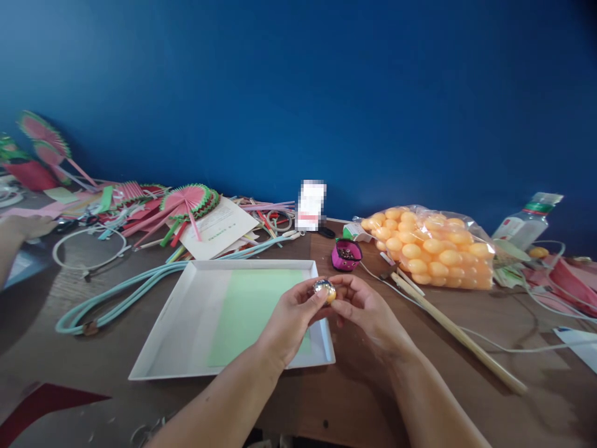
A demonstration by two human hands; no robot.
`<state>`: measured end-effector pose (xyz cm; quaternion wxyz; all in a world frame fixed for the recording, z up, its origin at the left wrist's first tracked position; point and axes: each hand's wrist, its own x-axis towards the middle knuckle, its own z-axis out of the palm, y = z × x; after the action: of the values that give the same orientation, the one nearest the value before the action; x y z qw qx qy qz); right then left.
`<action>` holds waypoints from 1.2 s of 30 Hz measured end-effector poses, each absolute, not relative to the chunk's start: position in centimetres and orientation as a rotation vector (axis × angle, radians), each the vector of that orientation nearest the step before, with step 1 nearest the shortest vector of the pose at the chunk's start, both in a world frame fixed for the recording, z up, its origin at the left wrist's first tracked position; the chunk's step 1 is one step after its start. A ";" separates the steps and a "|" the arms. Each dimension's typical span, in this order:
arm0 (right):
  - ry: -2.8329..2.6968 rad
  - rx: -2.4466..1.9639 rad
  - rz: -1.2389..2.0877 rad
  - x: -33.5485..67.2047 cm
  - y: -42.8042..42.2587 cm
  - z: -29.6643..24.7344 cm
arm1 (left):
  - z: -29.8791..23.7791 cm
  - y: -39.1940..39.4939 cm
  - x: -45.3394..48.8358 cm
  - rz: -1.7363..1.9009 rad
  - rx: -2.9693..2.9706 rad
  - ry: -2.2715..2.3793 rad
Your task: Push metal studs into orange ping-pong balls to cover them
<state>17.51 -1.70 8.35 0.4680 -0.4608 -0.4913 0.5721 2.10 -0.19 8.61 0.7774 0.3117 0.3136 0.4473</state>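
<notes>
A small, shiny, rounded silver-and-gold object [324,290] is held up over the right edge of a white tray. My left hand [298,305] pinches it between thumb and fingers. From the other side, the curled fingers and thumb of my right hand [361,305] close on its right edge. Fingers cover part of it, and its exact kind is unclear. Beneath my left hand, the shallow white tray [177,336] has a light green sheet [252,311] in it. A small purple container [346,255] of tiny dark pieces stands just beyond my hands.
Right of centre lie a clear bag of orange balls [433,249] and a wooden stick [466,330]. A plastic bottle [522,224] leans at the far right. Watermelon-patterned paper fans [191,204], papers and pale blue tubing [125,298] spread leftward. Another person's hand [28,229] reaches in at left.
</notes>
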 end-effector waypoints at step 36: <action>-1.362 -1.741 0.404 22.9 0.6 6.3 | 8.0 -0.1 1.9 1.031 0.645 0.752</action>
<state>22.93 0.56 6.26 0.4325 -0.6986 -0.5464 0.1623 1.87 -0.07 7.99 0.7551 0.2959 0.3448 0.4726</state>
